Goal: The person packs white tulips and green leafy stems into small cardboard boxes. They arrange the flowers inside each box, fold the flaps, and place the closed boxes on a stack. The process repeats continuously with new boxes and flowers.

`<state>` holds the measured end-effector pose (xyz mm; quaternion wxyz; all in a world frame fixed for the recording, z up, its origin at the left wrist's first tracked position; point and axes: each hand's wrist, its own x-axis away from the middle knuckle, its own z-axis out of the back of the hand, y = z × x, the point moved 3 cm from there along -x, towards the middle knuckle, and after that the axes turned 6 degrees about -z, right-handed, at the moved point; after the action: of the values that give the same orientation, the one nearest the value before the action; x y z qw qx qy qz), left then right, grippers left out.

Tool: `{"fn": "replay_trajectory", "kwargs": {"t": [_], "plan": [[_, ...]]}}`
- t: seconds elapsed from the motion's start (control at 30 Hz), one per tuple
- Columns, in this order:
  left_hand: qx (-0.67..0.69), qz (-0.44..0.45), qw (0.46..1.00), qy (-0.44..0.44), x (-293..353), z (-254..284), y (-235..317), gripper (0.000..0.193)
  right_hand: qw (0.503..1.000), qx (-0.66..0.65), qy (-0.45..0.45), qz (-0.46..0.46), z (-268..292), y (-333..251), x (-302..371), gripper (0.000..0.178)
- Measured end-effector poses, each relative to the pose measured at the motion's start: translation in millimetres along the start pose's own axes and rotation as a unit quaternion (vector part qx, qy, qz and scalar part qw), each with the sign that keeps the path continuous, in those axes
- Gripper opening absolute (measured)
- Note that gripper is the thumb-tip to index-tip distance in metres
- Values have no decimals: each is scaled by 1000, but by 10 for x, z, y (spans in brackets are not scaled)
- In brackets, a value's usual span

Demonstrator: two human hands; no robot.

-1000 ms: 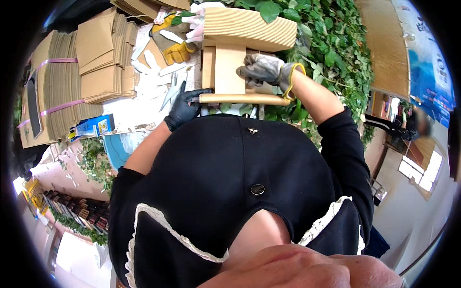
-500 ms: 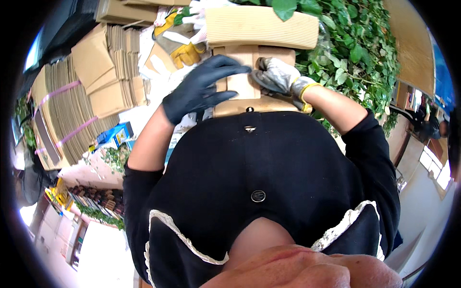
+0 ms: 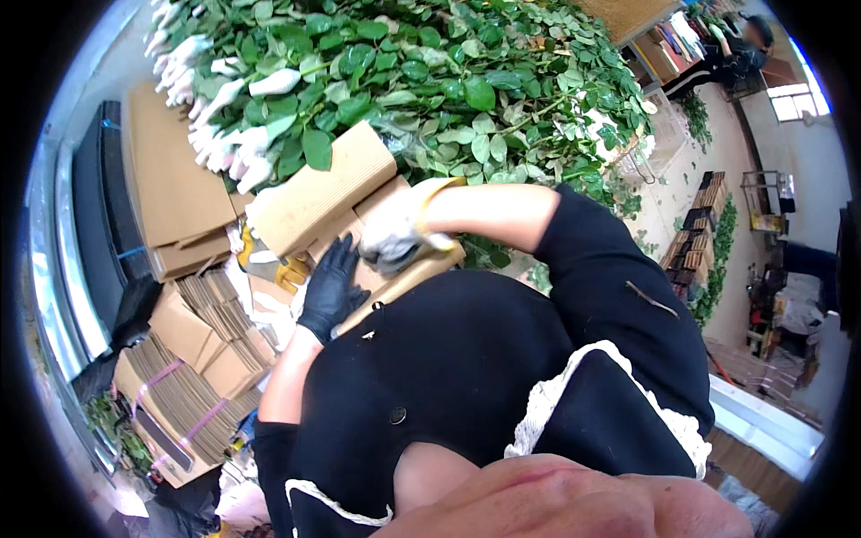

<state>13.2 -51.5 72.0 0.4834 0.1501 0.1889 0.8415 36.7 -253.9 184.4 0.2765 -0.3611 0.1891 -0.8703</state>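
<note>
Corrugated cardboard sheet [image 3: 323,193], folded around a bundle, lying tilted at the near edge of the flower pile, just in front of the person's chest. Below it, a second flat cardboard piece [image 3: 408,278], pressed against the black top. Left hand [image 3: 330,285] in a black glove, fingers spread and laid flat on the lower cardboard, not closed around anything. Right hand [image 3: 395,240] in a grey-white glove with a yellow cuff, curled over the edge of the same cardboard, fingers bent down on it; whether it truly grips cannot be told. Just left of the hands, a yellow-and-grey glove [image 3: 269,266] lying among paper scraps. Behind the cardboard, a broad heap of green rose stems and leaves [image 3: 466,90], with white sleeved buds [image 3: 224,134] along its left side. Further left, flat brown cardboard sheets [image 3: 175,179], and nearer the lower left, stacks of folded cardboard [image 3: 179,394] tied with pink bands. Far upper right, another person [image 3: 740,45] beside shelves.
</note>
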Motion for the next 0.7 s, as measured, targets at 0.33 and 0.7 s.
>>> {"fn": "replay_trajectory", "kwargs": {"t": [0.33, 0.7], "plan": [[316, 83, 924, 197, 215, -179, -195, 12, 920, 37, 280, -270, -738, 1385, 789, 35], [244, 32, 938, 245, 304, -302, -64, 17, 899, 141, 330, -250, 787, 1226, 18, 18]]}}
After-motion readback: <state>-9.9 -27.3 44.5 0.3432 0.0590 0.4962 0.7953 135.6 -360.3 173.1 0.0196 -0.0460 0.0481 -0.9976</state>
